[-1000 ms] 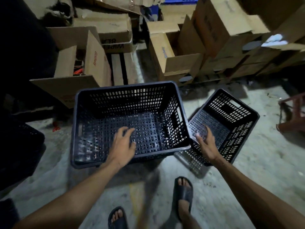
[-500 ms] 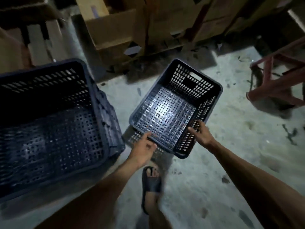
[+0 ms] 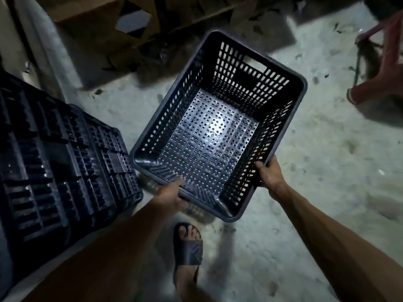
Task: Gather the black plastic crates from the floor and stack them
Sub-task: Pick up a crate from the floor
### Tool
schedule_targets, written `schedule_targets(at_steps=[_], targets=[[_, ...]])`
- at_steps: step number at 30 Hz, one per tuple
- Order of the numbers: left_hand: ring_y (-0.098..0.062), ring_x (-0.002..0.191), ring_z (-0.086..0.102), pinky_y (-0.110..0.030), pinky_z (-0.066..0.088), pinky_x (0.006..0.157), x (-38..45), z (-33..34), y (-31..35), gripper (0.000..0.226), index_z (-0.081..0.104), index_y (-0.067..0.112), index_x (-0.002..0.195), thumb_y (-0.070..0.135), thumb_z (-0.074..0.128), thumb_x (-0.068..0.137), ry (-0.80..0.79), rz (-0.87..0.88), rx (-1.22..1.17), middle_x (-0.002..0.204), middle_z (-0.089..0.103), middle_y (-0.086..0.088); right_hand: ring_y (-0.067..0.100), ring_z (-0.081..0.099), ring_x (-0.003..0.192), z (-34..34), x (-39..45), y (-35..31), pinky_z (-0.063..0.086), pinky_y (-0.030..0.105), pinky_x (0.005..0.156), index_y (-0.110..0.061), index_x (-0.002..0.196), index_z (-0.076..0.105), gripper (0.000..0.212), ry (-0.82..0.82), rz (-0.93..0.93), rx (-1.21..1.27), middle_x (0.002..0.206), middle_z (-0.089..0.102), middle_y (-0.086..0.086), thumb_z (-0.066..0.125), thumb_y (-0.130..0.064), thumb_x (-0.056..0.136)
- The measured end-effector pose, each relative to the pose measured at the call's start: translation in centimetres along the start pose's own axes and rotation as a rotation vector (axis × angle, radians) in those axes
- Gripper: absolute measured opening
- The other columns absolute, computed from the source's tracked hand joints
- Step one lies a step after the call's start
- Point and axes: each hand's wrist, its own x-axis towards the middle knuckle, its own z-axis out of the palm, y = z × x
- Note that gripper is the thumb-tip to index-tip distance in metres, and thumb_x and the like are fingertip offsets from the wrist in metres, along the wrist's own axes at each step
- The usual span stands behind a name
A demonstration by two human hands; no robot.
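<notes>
Far left of the grips sits a dark crate (image 3: 65,162), its ribbed side wall facing the camera; how many crates it holds cannot be told in this light. Just right of it, the left hand (image 3: 169,196) curls over the near rim of a second crate (image 3: 209,136), fingers inside, thumb hidden beneath, so it is pinching that rim. The crate is empty, open side up, tilted toward the person, and its shadow on the floor (image 3: 327,192) suggests it is lifted clear. At its near right corner the right hand (image 3: 269,174) wraps the rim, fingers pressed on the outer wall. A sandalled foot (image 3: 188,247) stands below the left grip; a red stool (image 3: 383,62) stands well beyond the right grip.

The step in hand looks like the carry: 1 crate picked up with 2 grips, not yet stacked. The next move calls for swinging it leftward over the dark crate, squaring the corners with that rim, levelling it, then lowering so it nests rather than jams on an edge.
</notes>
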Motion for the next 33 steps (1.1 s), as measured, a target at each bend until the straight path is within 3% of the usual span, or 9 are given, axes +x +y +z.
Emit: schedule_targets(at_steps=[4, 8, 11, 15, 18, 22, 25, 29, 33], targets=[[-0.022, 0.061, 0.054, -0.021, 0.047, 0.039, -0.6, -0.4, 0.2, 0.031, 0.056, -0.004, 0.123, 0.01, 0.048, 0.096, 0.062, 0.036, 0.116, 0.076, 0.056, -0.012, 0.025, 0.065, 0.082, -1.1, -0.1, -1.2, 0.055, 0.037, 0.055, -0.015, 0.125, 0.044, 0.034, -0.045, 0.026, 0.064, 0.107, 0.064, 0.011, 0.049, -0.005, 0.093], [-0.029, 0.094, 0.067, -0.034, 0.06, 0.081, -2.1, -1.8, 0.2, 0.017, 0.057, 0.001, 0.108, -0.001, 0.047, 0.094, -0.027, 0.113, -0.066, 0.111, 0.065, -0.018, 0.025, 0.062, 0.074, -2.3, -1.3, -2.5, 0.059, 0.045, 0.069, -0.01, 0.122, 0.052, 0.03, -0.045, 0.062, 0.016, 0.097, 0.065, 0.012, 0.054, -0.007, 0.092], [-0.029, 0.095, 0.064, -0.037, 0.062, 0.077, -4.3, -2.6, 1.8, 0.014, 0.054, 0.002, 0.09, -0.008, 0.045, 0.091, -0.028, 0.042, -0.283, 0.132, 0.05, -0.025, 0.026, 0.061, 0.072, -2.8, -3.7, -2.8, 0.058, 0.053, 0.082, -0.013, 0.115, 0.053, 0.023, -0.03, 0.092, -0.007, 0.087, 0.065, 0.011, 0.055, -0.012, 0.092], [-0.029, 0.089, 0.07, -0.038, 0.062, 0.067, -8.1, -4.6, 2.7, 0.023, 0.053, 0.005, 0.1, -0.013, 0.049, 0.085, -0.097, 0.1, -0.263, 0.143, 0.042, -0.021, 0.024, 0.062, 0.069, -4.0, -8.7, -3.3, 0.057, 0.045, 0.074, -0.011, 0.105, 0.057, 0.02, 0.046, 0.095, 0.003, 0.083, 0.067, 0.01, 0.062, -0.013, 0.086], [-0.032, 0.094, 0.073, -0.027, 0.06, 0.058, -11.4, -6.3, 2.6, 0.045, 0.048, 0.002, 0.122, -0.011, 0.053, 0.079, -0.079, 0.194, -0.193, 0.135, 0.045, -0.021, 0.024, 0.058, 0.067, -5.2, -12.9, -3.7, 0.057, 0.046, 0.077, -0.005, 0.088, 0.062, 0.013, 0.034, 0.112, 0.029, 0.078, 0.064, 0.012, 0.066, -0.004, 0.076], [-0.026, 0.081, 0.074, -0.025, 0.06, 0.055, -19.0, -8.9, 2.5, 0.018, 0.055, 0.0, 0.097, -0.006, 0.054, 0.08, -0.132, 0.293, -0.108, 0.125, 0.048, -0.019, 0.023, 0.058, 0.063, -6.5, -20.9, -5.1, 0.058, 0.041, 0.065, -0.002, 0.088, 0.057, 0.018, 0.087, 0.05, 0.124, 0.075, 0.062, 0.014, 0.064, 0.007, 0.073], [-0.03, 0.086, 0.071, -0.027, 0.062, 0.055, -25.3, -11.2, 1.9, 0.022, 0.053, -0.001, 0.101, -0.008, 0.052, 0.08, -0.163, 0.336, -0.115, 0.118, 0.051, -0.021, 0.026, 0.058, 0.062, -7.4, -27.1, -6.6, 0.054, 0.037, 0.058, 0.002, 0.099, 0.054, 0.033, 0.188, -0.018, 0.191, 0.078, 0.061, 0.02, 0.059, 0.014, 0.069], [-0.035, 0.075, 0.064, -0.03, 0.056, 0.038, -33.4, -13.8, 1.1, 0.013, 0.051, -0.001, 0.081, -0.012, 0.045, 0.078, -0.149, 0.411, -0.147, 0.092, 0.052, -0.021, 0.027, 0.053, 0.056, -7.4, -35.4, -8.1, 0.048, 0.034, 0.055, -0.003, 0.062, 0.055, 0.018, 0.356, -0.122, 0.312, 0.059, 0.056, 0.013, 0.056, 0.015, 0.061], [-0.033, 0.077, 0.063, -0.029, 0.058, 0.044, -40.5, -17.3, 0.0, 0.016, 0.052, 0.0, 0.083, -0.015, 0.047, 0.077, -0.242, 0.478, -0.181, 0.095, 0.051, -0.018, 0.027, 0.055, 0.062, -7.4, -44.0, -10.1, 0.042, 0.029, 0.045, 0.009, 0.085, 0.058, 0.031, 0.494, -0.193, 0.472, 0.07, 0.057, 0.018, 0.057, 0.007, 0.054]])
